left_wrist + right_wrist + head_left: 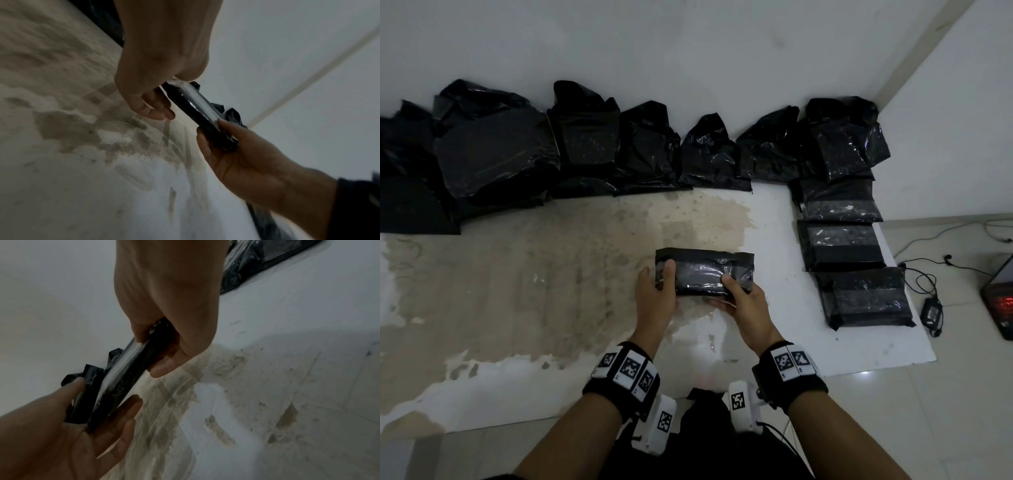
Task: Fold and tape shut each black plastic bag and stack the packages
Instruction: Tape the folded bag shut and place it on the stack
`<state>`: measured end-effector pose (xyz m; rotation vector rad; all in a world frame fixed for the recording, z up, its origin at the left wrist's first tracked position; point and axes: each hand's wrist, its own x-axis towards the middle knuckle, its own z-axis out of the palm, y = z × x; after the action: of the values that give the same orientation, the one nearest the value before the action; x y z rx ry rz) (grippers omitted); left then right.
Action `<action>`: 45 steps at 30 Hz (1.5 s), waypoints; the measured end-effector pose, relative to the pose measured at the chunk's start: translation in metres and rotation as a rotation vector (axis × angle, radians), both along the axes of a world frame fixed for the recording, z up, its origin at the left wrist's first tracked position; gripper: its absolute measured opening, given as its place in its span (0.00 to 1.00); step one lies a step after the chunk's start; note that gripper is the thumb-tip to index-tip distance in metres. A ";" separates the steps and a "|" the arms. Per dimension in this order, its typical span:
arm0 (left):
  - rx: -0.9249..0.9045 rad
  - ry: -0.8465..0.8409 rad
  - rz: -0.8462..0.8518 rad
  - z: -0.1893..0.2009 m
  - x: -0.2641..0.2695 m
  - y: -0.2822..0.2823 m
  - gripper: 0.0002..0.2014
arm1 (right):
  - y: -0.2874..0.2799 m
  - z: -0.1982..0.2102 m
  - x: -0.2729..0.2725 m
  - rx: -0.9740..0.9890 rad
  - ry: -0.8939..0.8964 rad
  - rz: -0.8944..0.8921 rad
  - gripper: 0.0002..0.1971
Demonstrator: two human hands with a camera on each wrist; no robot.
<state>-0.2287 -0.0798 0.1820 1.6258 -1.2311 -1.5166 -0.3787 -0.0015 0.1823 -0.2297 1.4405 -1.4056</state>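
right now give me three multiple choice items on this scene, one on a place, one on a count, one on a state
1. Where do the taped packages lie?
A. along the mat's right edge
B. on the person's lap
C. left of the loose bags

2. How many hands hold the package in the middle?
A. none
B. one
C. two

3. How is the held package?
A. flat on the mat
B. lifted off the mat
C. unfolded, open

Answers:
1 A: the taped packages run down the right edge of the mat.
2 C: the left hand and the right hand each grip an end of the package.
3 B: both wrist views show it in the air above the mat.
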 end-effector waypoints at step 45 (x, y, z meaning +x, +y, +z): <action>0.000 -0.241 -0.429 0.005 -0.083 -0.006 0.26 | 0.017 0.018 -0.106 0.061 0.138 -0.189 0.13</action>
<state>-0.3121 -0.0856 0.1875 1.6525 -1.8045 -1.5944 -0.4849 0.0157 0.2006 -0.1572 1.6509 -1.5191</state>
